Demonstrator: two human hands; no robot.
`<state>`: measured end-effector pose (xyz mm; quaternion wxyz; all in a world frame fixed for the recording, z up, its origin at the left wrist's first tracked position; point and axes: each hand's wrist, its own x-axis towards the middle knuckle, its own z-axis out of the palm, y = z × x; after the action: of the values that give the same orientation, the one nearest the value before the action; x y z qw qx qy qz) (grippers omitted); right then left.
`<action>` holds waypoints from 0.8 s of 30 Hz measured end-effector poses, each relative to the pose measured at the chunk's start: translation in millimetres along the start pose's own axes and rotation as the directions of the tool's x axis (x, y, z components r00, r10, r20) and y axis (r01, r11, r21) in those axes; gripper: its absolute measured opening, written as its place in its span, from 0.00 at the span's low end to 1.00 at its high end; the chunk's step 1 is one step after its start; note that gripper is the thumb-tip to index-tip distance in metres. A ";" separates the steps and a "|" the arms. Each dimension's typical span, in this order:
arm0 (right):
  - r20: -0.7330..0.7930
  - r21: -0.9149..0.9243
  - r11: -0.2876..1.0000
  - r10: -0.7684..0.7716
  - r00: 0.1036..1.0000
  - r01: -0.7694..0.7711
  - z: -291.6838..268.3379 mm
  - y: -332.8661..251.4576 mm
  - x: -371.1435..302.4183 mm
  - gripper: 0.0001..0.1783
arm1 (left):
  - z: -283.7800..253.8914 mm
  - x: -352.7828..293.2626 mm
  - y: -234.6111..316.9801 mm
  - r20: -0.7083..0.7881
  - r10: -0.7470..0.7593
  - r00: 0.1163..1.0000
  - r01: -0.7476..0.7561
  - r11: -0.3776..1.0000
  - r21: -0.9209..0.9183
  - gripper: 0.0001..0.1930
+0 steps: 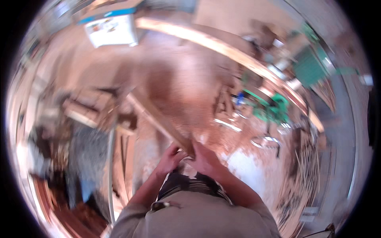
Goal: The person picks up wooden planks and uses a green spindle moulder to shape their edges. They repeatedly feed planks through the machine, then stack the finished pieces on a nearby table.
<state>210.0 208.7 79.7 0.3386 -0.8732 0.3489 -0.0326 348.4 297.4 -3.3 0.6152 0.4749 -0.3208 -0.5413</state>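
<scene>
A straight length of wooden board (158, 123) reaches out from my body, up and to the left, its far end over the floor. My right hand (204, 158) is closed around its near end, on the right side. Against the left edge of the same end, my left hand (170, 159) has its fingers curled in and also grips the board. Both hands are close together in front of my waist. Motion blurs the picture, and the fingertips under the board are hidden.
A long pale beam (206, 39) crosses the far side, from a white cabinet with a blue-edged top (113, 31) toward green machinery (311, 65). Wood pieces (85, 107) and a dark grey surface (89, 154) lie left. Thin wood strips (303, 170) are piled right. Sawdust covers the floor.
</scene>
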 end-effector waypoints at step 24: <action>-0.680 0.396 0.910 0.379 0.628 -0.121 -292.1 338.3 -158.8 0.12 | 171.3 284.3 71.2 -0.254 0.035 0.967 -0.140 0.902 -0.408 0.14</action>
<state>-194.2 -35.5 124.9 0.3011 -0.6598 0.5656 -0.3926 277.7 -21.9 87.9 0.7615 0.3776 -0.1401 -0.5079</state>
